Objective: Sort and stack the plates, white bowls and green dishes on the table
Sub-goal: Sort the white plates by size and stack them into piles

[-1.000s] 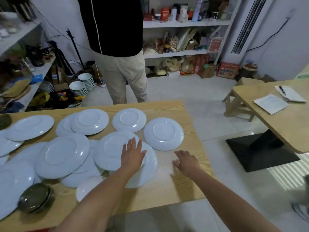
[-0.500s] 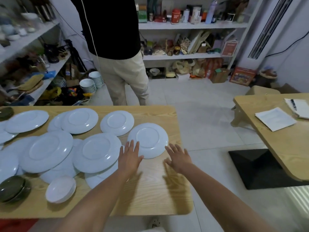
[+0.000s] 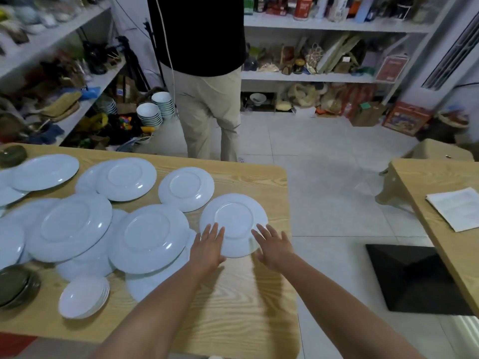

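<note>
Where both hands (image 3: 207, 248) flank it: white plate (image 3: 233, 224), upside-down, glossy, foot ring up.

Two hands (image 3: 207, 248), two green dish stacks (image 3: 15, 283), one white bowl stack (image 3: 83, 296).

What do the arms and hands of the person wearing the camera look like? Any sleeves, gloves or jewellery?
Both forearms are bare right to the bottom of the picture, with no sleeve showing. The left hand and right hand wear no gloves, and no rings, watch or bracelets show. The fingers look slim; the nails are too blurred to judge.
</note>
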Action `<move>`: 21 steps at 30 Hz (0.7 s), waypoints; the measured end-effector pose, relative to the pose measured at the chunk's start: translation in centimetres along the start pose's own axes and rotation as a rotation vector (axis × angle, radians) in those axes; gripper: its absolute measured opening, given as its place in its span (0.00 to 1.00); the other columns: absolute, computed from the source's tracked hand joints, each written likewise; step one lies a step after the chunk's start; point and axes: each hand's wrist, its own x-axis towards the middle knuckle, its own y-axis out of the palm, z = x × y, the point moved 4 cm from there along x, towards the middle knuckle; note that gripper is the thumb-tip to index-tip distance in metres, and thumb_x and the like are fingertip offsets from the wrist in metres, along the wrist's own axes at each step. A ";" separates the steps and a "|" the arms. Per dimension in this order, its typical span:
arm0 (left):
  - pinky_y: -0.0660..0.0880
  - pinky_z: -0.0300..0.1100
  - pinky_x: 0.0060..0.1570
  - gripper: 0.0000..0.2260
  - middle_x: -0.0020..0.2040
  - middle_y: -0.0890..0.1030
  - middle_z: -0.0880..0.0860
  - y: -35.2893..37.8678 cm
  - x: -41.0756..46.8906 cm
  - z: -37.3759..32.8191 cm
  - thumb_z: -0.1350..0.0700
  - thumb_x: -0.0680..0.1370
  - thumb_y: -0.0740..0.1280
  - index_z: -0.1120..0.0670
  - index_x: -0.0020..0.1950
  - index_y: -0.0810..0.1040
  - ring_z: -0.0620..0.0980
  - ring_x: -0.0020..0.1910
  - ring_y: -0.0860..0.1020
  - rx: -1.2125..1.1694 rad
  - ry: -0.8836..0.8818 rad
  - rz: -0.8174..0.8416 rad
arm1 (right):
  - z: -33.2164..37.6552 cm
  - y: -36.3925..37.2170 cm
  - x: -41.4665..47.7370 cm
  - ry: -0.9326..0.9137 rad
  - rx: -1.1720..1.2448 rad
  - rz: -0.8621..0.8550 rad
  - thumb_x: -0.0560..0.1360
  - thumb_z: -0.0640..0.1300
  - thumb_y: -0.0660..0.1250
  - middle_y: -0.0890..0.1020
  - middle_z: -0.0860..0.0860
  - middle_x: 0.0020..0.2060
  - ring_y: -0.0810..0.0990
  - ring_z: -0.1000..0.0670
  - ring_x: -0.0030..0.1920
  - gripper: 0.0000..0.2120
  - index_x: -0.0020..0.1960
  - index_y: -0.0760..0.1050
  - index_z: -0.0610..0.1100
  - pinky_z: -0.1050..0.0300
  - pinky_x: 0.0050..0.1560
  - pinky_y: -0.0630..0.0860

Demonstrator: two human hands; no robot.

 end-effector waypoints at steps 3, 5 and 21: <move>0.48 0.52 0.76 0.37 0.79 0.41 0.53 0.5 0.8 -0.6 0.47 0.79 0.62 0.53 0.79 0.42 0.54 0.78 0.42 -0.023 -0.016 0.064 | -0.3 -0.1 1.2 -0.044 -0.035 0.025 0.80 0.48 0.56 0.40 0.56 0.77 0.40 0.50 0.78 0.33 0.78 0.41 0.52 0.42 0.75 0.45; 0.49 0.52 0.75 0.37 0.79 0.40 0.55 0.8 0.9 -1.1 0.47 0.79 0.62 0.53 0.79 0.42 0.56 0.78 0.44 -0.036 -0.019 0.102 | -0.6 0.1 2.0 -0.080 -0.070 0.033 0.80 0.46 0.57 0.39 0.56 0.77 0.39 0.50 0.77 0.34 0.78 0.40 0.53 0.42 0.75 0.44; 0.78 0.50 0.46 0.34 0.54 0.78 0.72 2.3 -0.5 -8.5 0.57 0.56 0.80 0.63 0.60 0.79 0.63 0.42 0.81 0.315 0.128 0.003 | -4.9 2.4 0.3 -0.230 -0.382 -0.164 0.66 0.43 0.74 0.65 0.48 0.71 0.67 0.44 0.68 0.40 0.72 0.58 0.45 0.42 0.73 0.53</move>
